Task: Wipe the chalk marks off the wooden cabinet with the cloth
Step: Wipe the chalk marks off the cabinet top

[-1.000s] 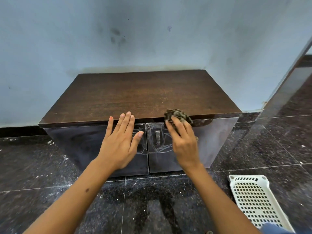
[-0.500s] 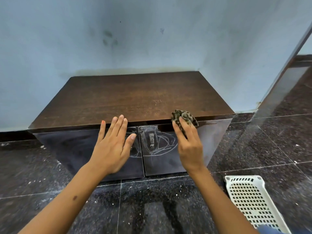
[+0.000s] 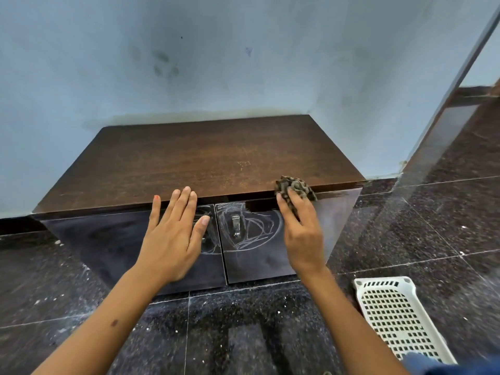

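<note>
A low wooden cabinet (image 3: 205,158) with a brown top and two dark glossy doors stands against the wall. White chalk scribbles (image 3: 251,228) cover the right door around its metal handle (image 3: 236,225) and run onto the left door. My left hand (image 3: 173,236) lies flat with straight fingers on the left door near the top edge. My right hand (image 3: 301,231) presses a crumpled patterned cloth (image 3: 295,186) against the upper part of the right door, at the front edge of the top.
A white perforated plastic basket (image 3: 397,318) lies on the dark speckled tile floor (image 3: 243,334) to the lower right. A pale blue wall rises behind the cabinet. A dark door frame (image 3: 443,125) slants at the right.
My right hand has slid the cloth rightward along the top of the right door, uncovering more chalk scribbles. My left hand has stayed flat on the left door.
</note>
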Motion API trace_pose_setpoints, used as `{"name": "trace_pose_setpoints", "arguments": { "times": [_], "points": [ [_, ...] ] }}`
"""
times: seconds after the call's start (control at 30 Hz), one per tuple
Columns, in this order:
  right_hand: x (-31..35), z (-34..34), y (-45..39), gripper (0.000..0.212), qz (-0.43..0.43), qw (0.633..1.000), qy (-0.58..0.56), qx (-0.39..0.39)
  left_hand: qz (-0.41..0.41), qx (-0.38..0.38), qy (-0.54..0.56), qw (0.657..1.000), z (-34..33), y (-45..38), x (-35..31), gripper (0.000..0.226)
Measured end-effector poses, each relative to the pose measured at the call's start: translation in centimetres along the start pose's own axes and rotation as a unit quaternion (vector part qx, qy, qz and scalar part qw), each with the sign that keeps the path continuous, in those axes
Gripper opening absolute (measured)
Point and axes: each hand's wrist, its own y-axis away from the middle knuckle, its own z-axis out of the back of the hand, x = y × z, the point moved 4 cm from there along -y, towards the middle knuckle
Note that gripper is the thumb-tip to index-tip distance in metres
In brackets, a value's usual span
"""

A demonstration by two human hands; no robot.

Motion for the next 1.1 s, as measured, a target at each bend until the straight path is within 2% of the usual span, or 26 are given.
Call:
{"name": "trace_pose_setpoints", "arguments": {
  "times": [0.07, 0.13, 0.23, 0.3, 0.37, 0.47, 0.5, 0.6, 0.67, 0.73, 0.8, 0.87, 0.93, 1.03, 1.1],
  "points": [
    [-0.9, 0.4, -0.3, 0.034, 0.003, 1.0, 0.004, 0.008, -0.007, -0.003, -0.009, 1.0, 0.1, 0.1, 0.2, 0.086],
    [-3.8, 1.7, -0.4, 0.035, -0.092, 0.996, -0.007, -0.014, -0.013, -0.005, -0.014, 1.0, 0.2, 0.2, 0.3, 0.084],
    [-8.6, 4.0, -0.7, 0.037, -0.253, 0.966, -0.002, -0.062, -0.013, -0.006, -0.007, 1.0, 0.1, 0.3, 0.4, 0.084],
    [-9.1, 4.4, -1.0, 0.038, -0.283, 0.957, 0.002, -0.067, -0.012, -0.01, -0.005, 1.0, -0.1, 0.2, 0.2, 0.084],
    [-7.1, 3.6, -1.2, 0.039, -0.257, 0.965, -0.015, -0.053, -0.013, -0.017, -0.006, 1.0, -0.2, 0.2, 0.2, 0.084],
    [-3.6, 2.2, -0.6, 0.035, -0.142, 0.99, 0.001, -0.019, -0.02, -0.02, -0.014, 0.999, -0.1, 0.2, 0.5, 0.081],
    [-3.6, 2.1, -0.5, 0.035, -0.129, 0.992, 0.007, -0.016, -0.025, -0.021, -0.019, 0.999, 0.1, 0.2, 0.7, 0.08],
    [-5.7, 2.8, -0.6, 0.038, -0.211, 0.976, -0.02, -0.049, -0.001, -0.03, -0.018, 0.999, 0.4, 0.4, 2.1, 0.081],
    [-5.1, 2.6, -0.7, 0.039, -0.232, 0.971, -0.026, -0.056, 0.037, -0.035, -0.012, 0.999, 0.6, 0.7, 3.7, 0.084],
    [-1.5, 1.3, -0.7, 0.037, -0.174, 0.984, -0.017, -0.041, 0.059, -0.04, -0.02, 0.997, 0.8, 1.1, 5.1, 0.084],
    [3.5, -0.8, -0.4, 0.033, -0.066, 0.998, -0.02, -0.013, 0.066, -0.045, -0.026, 0.996, 0.7, 1.5, 5.8, 0.084],
    [8.3, -2.9, 0.0, 0.035, 0.031, 0.999, -0.017, 0.026, 0.073, -0.047, -0.023, 0.996, 0.6, 1.9, 6.2, 0.083],
    [11.6, -4.3, 0.0, 0.037, 0.076, 0.996, -0.021, 0.041, 0.081, -0.052, -0.02, 0.995, 0.6, 2.1, 6.6, 0.082],
    [12.4, -4.7, -0.1, 0.037, 0.089, 0.994, -0.013, 0.057, 0.118, -0.063, -0.016, 0.991, 0.8, 2.6, 8.3, 0.076],
    [10.4, -4.1, 0.2, 0.036, 0.034, 0.999, 0.005, 0.041, 0.15, -0.071, -0.009, 0.986, 0.9, 3.0, 9.6, 0.075]
  ]
}}
